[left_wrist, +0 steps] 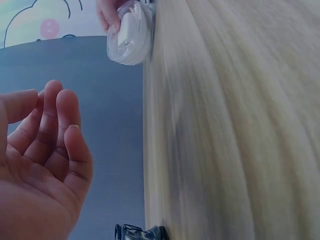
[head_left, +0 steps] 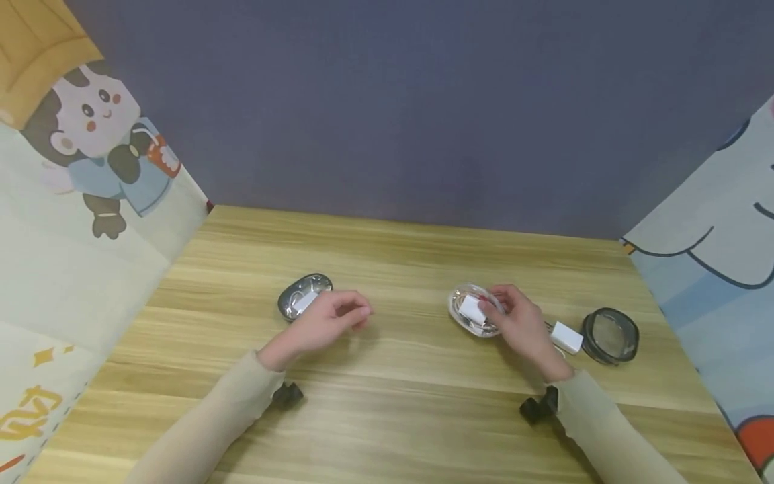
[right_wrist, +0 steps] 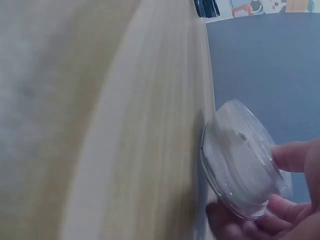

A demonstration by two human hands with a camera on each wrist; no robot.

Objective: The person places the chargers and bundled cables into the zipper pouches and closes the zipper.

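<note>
Lying just left of the right fingers (right_wrist: 290, 156), the clear case (right_wrist: 242, 160) is in the grasp of the right hand (head_left: 525, 326), pinched between thumb and curled fingers at its right side. Its long axis seems to slant from far left to near right, and it tilts over the table (head_left: 387, 417); I cannot tell whether its lower edge touches the wood. The left hand (head_left: 329, 319) is well apart, left of the clear case, with bent, relaxed fingers that grip nothing and a thumb pointing toward it, so the right is nearer. Farther left of the clear case, partly hidden by the left hand, sits a dark case (head_left: 285, 304). Right of the clear case, beyond the right hand, a loose plug (head_left: 566, 338) lies next to a black case (head_left: 611, 336). Counted: three cases, one clear and two dark; three white plugs, one loose, one in the clear case, one in the leftmost. Cables show too, but their number is unclear.
</note>
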